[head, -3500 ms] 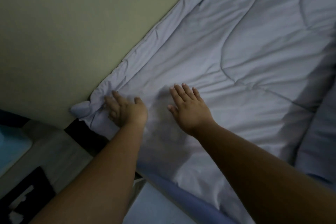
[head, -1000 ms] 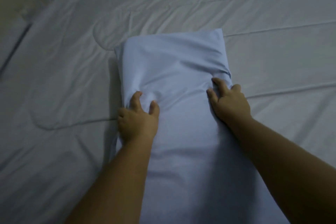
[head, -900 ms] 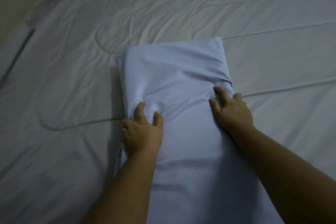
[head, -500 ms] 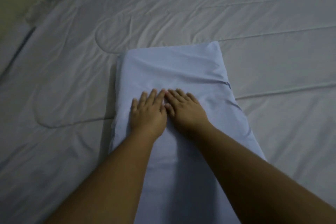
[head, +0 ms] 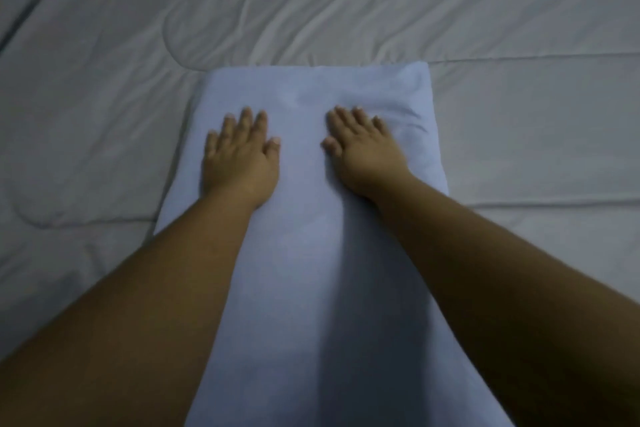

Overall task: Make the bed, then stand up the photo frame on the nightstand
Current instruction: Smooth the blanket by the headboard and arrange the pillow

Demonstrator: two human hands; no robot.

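Dim room; a wrinkled grey quilt [head: 346,3] is spread across the bed. A pale blue pillow [head: 311,253] is laid lengthwise on it. Left hand [head: 239,163] and right hand [head: 363,152] are pressed flat on the pillow, fingers extended, nothing gripped. Photo frame and nightstand are not seen. Risk: uneven pressure could skew the pillow and ruck the quilt beneath.

The bed [head: 519,132] is covered by a pale, wrinkled quilt [head: 104,97]. A light blue pillow [head: 311,253] lies lengthwise on the quilt's middle, running toward the viewer.
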